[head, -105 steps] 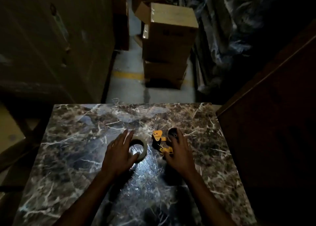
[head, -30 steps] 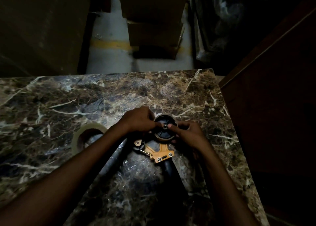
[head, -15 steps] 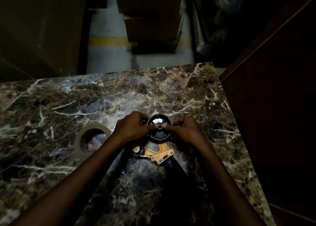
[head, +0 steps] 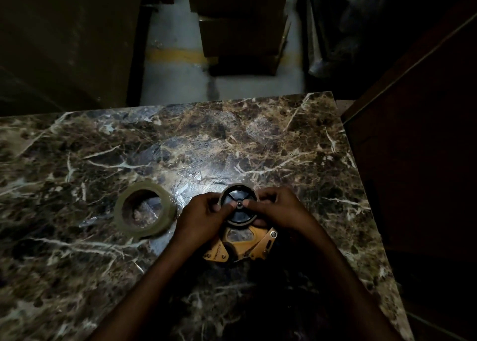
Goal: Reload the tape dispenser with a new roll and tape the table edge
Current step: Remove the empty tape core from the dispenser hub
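An orange tape dispenser (head: 242, 245) lies flat on the brown marble table (head: 77, 263), its black spool wheel (head: 238, 215) facing up. A thin brown ring, seemingly a spent core, sits around the wheel's far rim. My left hand (head: 201, 218) grips the wheel's left side and my right hand (head: 278, 210) its right side, both thumbs pressed at the hub. A full roll of tan tape (head: 144, 209) lies flat to the left, just clear of my left hand.
Stacked cardboard boxes (head: 240, 28) stand on the floor beyond the table's far edge. A dark wooden cabinet (head: 418, 147) borders the table's right side. A large dark box (head: 64, 39) rises at the far left. The room is dim.
My left hand left the tape roll and joined the right hand on the dispenser's wheel. In the last second both hands stay pinched at the hub; the view has shifted slightly.
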The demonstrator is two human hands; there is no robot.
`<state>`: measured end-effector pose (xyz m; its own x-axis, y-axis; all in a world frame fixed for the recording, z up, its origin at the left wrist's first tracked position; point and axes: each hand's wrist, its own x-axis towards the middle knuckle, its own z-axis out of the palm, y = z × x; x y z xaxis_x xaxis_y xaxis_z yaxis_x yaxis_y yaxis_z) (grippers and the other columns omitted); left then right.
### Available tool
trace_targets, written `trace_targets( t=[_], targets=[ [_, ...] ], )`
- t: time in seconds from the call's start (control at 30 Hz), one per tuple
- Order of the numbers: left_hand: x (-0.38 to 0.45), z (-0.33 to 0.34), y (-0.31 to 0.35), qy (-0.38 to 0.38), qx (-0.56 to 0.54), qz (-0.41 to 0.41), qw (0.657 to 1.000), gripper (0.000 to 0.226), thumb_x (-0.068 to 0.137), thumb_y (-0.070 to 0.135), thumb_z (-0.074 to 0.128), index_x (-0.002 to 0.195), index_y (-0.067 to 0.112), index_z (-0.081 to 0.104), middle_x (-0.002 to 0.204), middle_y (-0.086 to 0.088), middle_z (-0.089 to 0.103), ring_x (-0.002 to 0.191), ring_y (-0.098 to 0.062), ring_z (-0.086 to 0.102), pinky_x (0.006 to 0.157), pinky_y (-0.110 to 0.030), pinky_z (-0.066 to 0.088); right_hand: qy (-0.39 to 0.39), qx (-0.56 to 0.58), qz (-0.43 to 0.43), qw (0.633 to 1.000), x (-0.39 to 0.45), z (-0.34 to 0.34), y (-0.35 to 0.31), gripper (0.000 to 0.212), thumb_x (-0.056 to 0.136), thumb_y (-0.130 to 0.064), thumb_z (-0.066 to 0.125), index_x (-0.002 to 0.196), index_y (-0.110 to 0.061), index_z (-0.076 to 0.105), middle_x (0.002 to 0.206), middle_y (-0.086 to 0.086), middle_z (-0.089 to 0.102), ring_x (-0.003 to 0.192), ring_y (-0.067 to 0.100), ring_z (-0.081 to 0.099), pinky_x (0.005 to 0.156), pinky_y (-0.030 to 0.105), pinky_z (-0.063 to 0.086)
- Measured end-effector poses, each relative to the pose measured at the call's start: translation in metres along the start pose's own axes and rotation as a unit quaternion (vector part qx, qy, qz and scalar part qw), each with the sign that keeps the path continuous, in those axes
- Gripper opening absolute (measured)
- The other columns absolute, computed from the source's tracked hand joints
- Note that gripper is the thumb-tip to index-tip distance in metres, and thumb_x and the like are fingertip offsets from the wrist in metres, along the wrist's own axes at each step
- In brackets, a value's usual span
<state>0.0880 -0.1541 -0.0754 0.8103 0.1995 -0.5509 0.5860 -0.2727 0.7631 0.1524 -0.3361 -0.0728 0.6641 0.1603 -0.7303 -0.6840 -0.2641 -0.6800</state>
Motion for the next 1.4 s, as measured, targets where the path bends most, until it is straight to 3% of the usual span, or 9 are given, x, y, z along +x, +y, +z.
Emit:
trace_targets(
  t=[0.2, 0.33, 0.43, 0.57, 0.83, 1.03, 1.13, 1.23, 1.4],
  targets=[
    [-0.01, 0.003, -0.002, 0.036, -0.038, -0.043, 0.998, 0.044, 0.073, 0.062, 0.085, 0.083, 0.019, 0.086, 0.079, -0.001, 0.084, 0.082, -0.022, 0.082, 0.087, -0.056, 0.064, -0.001, -0.012, -0.003, 1.0, -0.004, -0.003, 0.0, 0.029, 0.078, -0.013, 0.089, 0.069, -0.009, 0.061, 0.05, -0.004, 0.063, 0.066, 0.023, 0.07, 0.08, 0.049, 0.062],
    [-0.013, 0.002, -0.001, 0.058, -0.001, -0.028, 0.998, 0.029, 0.085, 0.051, 0.085, 0.083, 0.022, 0.086, 0.075, 0.004, 0.082, 0.077, -0.016, 0.081, 0.082, -0.053, 0.065, -0.001, -0.022, -0.013, 1.0, -0.001, -0.003, 0.003, 0.023, 0.076, -0.017, 0.09, 0.081, -0.009, 0.069, 0.063, 0.001, 0.066, 0.071, 0.027, 0.071, 0.085, 0.058, 0.063],
    [-0.015, 0.002, 0.001, 0.047, -0.03, -0.007, 0.998, 0.035, 0.077, 0.059, 0.078, 0.096, 0.03, 0.087, 0.083, 0.009, 0.084, 0.084, -0.011, 0.082, 0.086, -0.051, 0.065, -0.033, -0.026, -0.025, 0.999, -0.002, -0.001, 0.005, 0.045, 0.08, -0.012, 0.087, 0.121, -0.017, 0.07, 0.099, 0.011, 0.058, 0.082, 0.031, 0.072, 0.07, 0.047, 0.066],
    [-0.012, 0.003, 0.001, 0.03, -0.047, 0.017, 0.998, 0.046, 0.075, 0.062, 0.076, 0.106, 0.029, 0.086, 0.093, 0.009, 0.085, 0.092, -0.01, 0.081, 0.091, -0.051, 0.065, -0.043, -0.033, -0.04, 0.998, -0.003, -0.004, 0.001, 0.025, 0.08, -0.003, 0.085, 0.101, -0.011, 0.074, 0.097, 0.015, 0.056, 0.073, 0.024, 0.072, 0.059, 0.031, 0.064],
    [-0.013, -0.001, -0.004, 0.066, 0.063, -0.01, 0.996, 0.058, 0.087, 0.061, 0.078, 0.055, 0.013, 0.07, 0.043, 0.001, 0.056, 0.041, -0.006, 0.047, 0.053, -0.028, 0.034, -0.004, -0.008, -0.008, 1.0, -0.002, -0.004, 0.006, 0.041, 0.072, -0.004, 0.091, 0.102, 0.011, 0.068, 0.076, 0.012, 0.065, 0.063, 0.018, 0.072, 0.058, 0.03, 0.063],
    [-0.007, -0.006, -0.004, -0.012, -0.016, 0.014, 1.0, 0.031, 0.081, 0.059, 0.077, 0.099, 0.035, 0.085, 0.089, 0.008, 0.085, 0.09, -0.011, 0.081, 0.089, -0.045, 0.065, -0.05, -0.007, -0.051, 0.997, -0.011, 0.0, 0.003, 0.037, 0.08, 0.001, 0.084, 0.094, -0.031, 0.07, 0.095, 0.007, 0.057, 0.084, 0.031, 0.07, 0.067, 0.044, 0.064],
    [0.005, -0.011, -0.001, -0.08, -0.081, 0.005, 0.993, 0.018, 0.087, 0.039, 0.081, 0.105, 0.04, 0.084, 0.104, 0.01, 0.085, 0.104, -0.011, 0.079, 0.097, -0.039, 0.062, -0.052, -0.01, -0.036, 0.998, -0.008, 0.0, 0.001, 0.031, 0.079, 0.001, 0.084, 0.099, -0.021, 0.072, 0.1, 0.007, 0.057, 0.088, 0.032, 0.071, 0.08, 0.055, 0.063],
    [0.009, -0.015, 0.002, -0.115, -0.104, -0.023, 0.988, 0.024, 0.099, 0.017, 0.075, 0.118, 0.031, 0.079, 0.105, 0.006, 0.085, 0.105, -0.022, 0.079, 0.083, -0.035, 0.06, -0.04, -0.025, -0.018, 0.999, -0.008, 0.001, 0.002, 0.042, 0.079, -0.001, 0.085, 0.116, 0.003, 0.067, 0.109, 0.015, 0.057, 0.093, 0.033, 0.076, 0.067, 0.039, 0.066],
    [-0.001, -0.007, 0.002, 0.001, -0.046, -0.021, 0.999, 0.024, 0.09, 0.035, 0.084, 0.09, 0.011, 0.084, 0.072, 0.002, 0.079, 0.062, -0.003, 0.072, 0.056, -0.016, 0.05, -0.018, -0.007, -0.009, 1.0, -0.009, -0.001, 0.008, 0.046, 0.076, -0.004, 0.089, 0.11, 0.014, 0.063, 0.09, 0.018, 0.059, 0.087, 0.031, 0.075, 0.07, 0.039, 0.066]
  ],
)
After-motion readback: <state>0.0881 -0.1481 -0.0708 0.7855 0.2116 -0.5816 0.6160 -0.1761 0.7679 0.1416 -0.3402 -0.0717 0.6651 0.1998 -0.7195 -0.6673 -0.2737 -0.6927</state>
